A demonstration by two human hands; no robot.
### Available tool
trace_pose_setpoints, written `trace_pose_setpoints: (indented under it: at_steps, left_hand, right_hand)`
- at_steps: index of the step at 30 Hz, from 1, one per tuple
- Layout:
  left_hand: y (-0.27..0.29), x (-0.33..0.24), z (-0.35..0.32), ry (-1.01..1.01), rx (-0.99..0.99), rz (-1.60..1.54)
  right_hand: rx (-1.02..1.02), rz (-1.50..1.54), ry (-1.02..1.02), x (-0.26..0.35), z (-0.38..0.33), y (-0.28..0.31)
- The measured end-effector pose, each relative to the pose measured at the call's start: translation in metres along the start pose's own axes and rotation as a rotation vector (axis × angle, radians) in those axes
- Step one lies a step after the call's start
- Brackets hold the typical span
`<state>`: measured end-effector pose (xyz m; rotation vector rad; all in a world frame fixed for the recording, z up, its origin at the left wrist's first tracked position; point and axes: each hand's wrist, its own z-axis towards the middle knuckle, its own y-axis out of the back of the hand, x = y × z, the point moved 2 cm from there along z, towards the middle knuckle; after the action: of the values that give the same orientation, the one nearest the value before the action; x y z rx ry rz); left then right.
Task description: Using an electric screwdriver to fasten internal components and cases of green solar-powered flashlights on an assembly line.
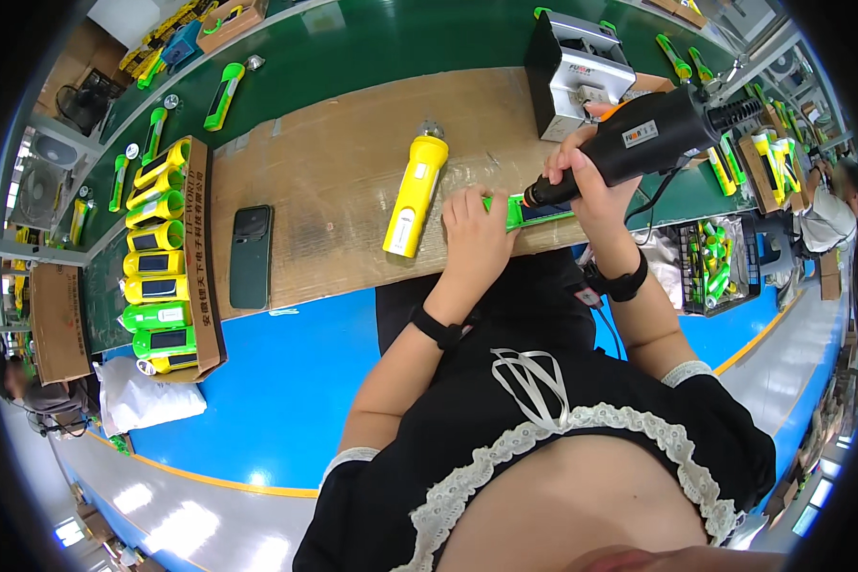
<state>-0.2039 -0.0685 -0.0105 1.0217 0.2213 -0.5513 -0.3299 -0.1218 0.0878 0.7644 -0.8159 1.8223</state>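
Note:
My right hand (pixel 591 176) grips a black electric screwdriver (pixel 653 133), its tip pressed down on a green flashlight body (pixel 534 210) lying at the near edge of the brown work board (pixel 334 181). My left hand (pixel 477 234) holds the green body down from the left side. A yellow flashlight (pixel 415 195) lies on the board just left of my left hand, untouched.
A dark phone (pixel 251 255) lies on the board's left part. A cardboard box (pixel 195 276) of yellow and green flashlights stands at far left. A grey metal stand (pixel 577 67) sits behind the screwdriver. More green flashlights lie on the green belt (pixel 372 43). A crate (pixel 710 267) holds green parts at right.

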Motion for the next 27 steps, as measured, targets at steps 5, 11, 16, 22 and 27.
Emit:
trace_pose_setpoints:
  at_steps: [5, 11, 16, 22, 27]
  left_hand:
    - [-0.001, -0.001, -0.002, 0.006, 0.015, -0.014]
    - [-0.005, -0.001, -0.006, -0.011, -0.031, 0.003]
    - [-0.004, -0.001, -0.005, -0.01, -0.037, -0.008]
    - [0.001, 0.003, 0.01, 0.001, 0.05, -0.048]
    - [0.002, 0.006, 0.016, -0.06, 0.05, -0.049]
  right_hand:
    - [-0.005, -0.029, -0.025, -0.005, 0.001, -0.001]
    - [-0.013, -0.075, -0.039, -0.006, 0.006, -0.002]
    - [-0.007, -0.07, -0.079, -0.011, 0.004, -0.004]
    - [0.108, -0.18, -0.087, -0.023, 0.007, -0.016]
    - [0.047, -0.073, -0.203, -0.032, 0.017, -0.014]
